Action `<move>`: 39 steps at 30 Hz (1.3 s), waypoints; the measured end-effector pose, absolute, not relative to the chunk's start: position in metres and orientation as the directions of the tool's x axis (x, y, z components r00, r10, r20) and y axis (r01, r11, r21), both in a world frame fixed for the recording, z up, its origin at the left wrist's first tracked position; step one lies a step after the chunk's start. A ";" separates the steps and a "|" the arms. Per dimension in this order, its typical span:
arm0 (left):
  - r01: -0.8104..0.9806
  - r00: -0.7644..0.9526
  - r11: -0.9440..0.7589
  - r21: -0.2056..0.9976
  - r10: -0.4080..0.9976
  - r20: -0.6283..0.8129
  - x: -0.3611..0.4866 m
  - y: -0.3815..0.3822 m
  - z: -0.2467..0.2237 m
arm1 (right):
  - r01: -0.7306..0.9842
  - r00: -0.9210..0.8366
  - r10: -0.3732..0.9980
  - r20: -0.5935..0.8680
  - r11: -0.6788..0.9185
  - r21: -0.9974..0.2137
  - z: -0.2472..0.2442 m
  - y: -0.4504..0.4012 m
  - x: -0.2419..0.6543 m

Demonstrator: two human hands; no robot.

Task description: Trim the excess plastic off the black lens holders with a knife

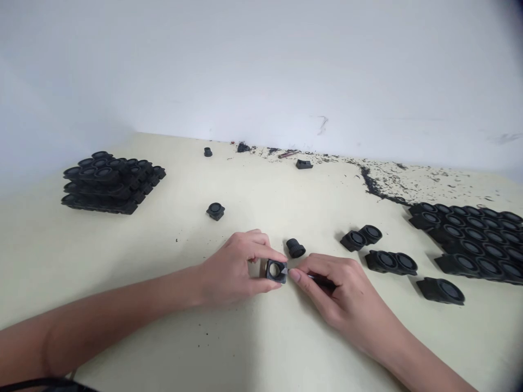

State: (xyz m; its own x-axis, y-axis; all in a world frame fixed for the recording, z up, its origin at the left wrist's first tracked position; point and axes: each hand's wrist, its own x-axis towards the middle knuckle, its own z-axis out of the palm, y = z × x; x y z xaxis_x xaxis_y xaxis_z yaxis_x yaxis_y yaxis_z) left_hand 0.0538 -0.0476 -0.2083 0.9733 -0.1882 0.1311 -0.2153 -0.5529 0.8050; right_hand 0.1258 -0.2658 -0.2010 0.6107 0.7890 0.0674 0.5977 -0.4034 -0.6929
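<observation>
Left fingers [265, 269] part-open, pinching square black ring [270, 275] over worktop [171, 326]. Right fingers [304, 274] closed round slim blade tool [321, 280], tip at ring's edge. Ribbed black cap [296, 248] on worktop, just beyond.

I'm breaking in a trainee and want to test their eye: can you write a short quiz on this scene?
1. The hole in the frame that the left hand pinches is: A) square, B) round, C) star-shaped?
2. True or false: the right hand holds a tool.
3. Fill in: the black shavings lie mostly toward the ____ side of the table.

Key: 1 B; 2 true; 3 far.
</observation>
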 end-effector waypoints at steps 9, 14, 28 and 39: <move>-0.244 0.967 -0.564 0.789 -0.202 0.156 0.054 -0.048 -0.208 | 0.569 0.613 0.790 0.016 -0.427 -0.703 -0.199 -0.266 0.126; -0.215 0.975 -0.569 0.794 -0.173 0.139 0.054 -0.048 -0.208 | 0.565 0.606 0.795 0.018 -0.414 -0.714 -0.199 -0.265 0.127; -0.206 0.972 -0.789 0.579 -0.098 0.212 0.056 -0.046 -0.212 | 0.490 0.737 0.672 0.064 -0.468 -0.736 -0.203 -0.266 0.127; -0.373 0.924 -0.653 0.660 -0.324 0.202 0.062 -0.034 -0.202 | 0.500 0.702 0.708 0.078 -0.413 -0.761 -0.203 -0.262 0.117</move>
State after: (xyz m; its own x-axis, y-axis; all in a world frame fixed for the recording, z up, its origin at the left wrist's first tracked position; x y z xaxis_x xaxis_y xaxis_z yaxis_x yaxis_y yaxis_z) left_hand 0.0618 -0.0344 -0.2021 0.9243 -0.3236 0.2023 -0.3728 -0.6527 0.6595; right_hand 0.1168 -0.2622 -0.2030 0.7022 0.7077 0.0776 0.5005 -0.4132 -0.7608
